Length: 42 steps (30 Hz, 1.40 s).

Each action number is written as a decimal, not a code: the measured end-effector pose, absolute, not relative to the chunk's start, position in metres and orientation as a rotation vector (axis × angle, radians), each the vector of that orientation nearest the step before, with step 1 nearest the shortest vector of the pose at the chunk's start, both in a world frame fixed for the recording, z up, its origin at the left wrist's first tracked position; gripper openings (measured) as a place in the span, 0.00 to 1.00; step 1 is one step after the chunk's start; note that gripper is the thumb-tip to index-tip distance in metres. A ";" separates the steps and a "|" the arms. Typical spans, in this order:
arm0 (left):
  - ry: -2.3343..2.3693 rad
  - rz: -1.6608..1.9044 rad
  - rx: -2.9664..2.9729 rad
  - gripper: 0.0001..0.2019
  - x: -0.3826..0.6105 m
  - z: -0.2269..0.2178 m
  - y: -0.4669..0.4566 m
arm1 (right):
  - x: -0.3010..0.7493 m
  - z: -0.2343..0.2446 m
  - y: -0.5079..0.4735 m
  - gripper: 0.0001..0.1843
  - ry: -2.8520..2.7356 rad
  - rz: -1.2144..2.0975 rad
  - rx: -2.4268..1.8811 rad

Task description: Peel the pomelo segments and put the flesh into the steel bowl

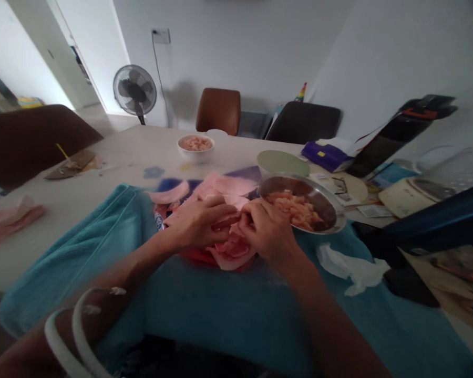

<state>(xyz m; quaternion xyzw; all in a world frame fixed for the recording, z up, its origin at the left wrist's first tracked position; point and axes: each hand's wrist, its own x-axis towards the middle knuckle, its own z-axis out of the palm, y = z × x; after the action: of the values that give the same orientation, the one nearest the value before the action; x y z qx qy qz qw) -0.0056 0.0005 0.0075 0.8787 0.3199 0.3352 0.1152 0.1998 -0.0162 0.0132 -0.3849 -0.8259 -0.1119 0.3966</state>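
My left hand (pixel 199 223) and my right hand (pixel 268 231) meet over a heap of pink peel pieces (pixel 230 252) on a teal towel (pixel 205 310). The fingers of both hands are curled together around a small pinkish piece; I cannot make out exactly what it is. Just right of my right hand stands a metal bowl (pixel 331 207) holding orange-pink fruit flesh (pixel 295 207). More pink peel (pixel 224 185) lies spread behind my hands.
A white bowl (pixel 195 149) of pink pieces stands farther back on the table. A pale green lid (pixel 283 163), crumpled tissue (pixel 352 269), purple pack (pixel 327 155), and clutter lie to the right. Pink peels (pixel 10 216) sit at the left edge. Chairs and a fan (pixel 134 92) stand behind.
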 end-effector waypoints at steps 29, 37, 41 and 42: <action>0.907 0.823 2.418 0.10 -0.009 0.013 0.007 | 0.204 0.010 -0.018 0.15 -2.325 0.005 -1.017; 0.865 0.769 2.294 0.11 -0.012 0.009 0.017 | 0.205 0.004 -0.012 0.12 -2.356 -0.006 -1.067; 0.832 0.730 2.300 0.11 -0.014 0.004 0.020 | 0.203 0.004 -0.011 0.11 -2.376 0.078 -1.178; 0.828 0.727 2.308 0.10 -0.014 0.002 0.021 | 0.201 0.003 -0.011 0.10 -2.379 0.071 -1.213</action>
<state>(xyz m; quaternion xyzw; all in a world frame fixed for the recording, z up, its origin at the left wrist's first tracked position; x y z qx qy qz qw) -0.0141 0.0206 0.0021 0.8642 0.3099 0.2722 0.2881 0.2015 -0.0112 0.0035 -0.4417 -0.8661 0.0258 0.2327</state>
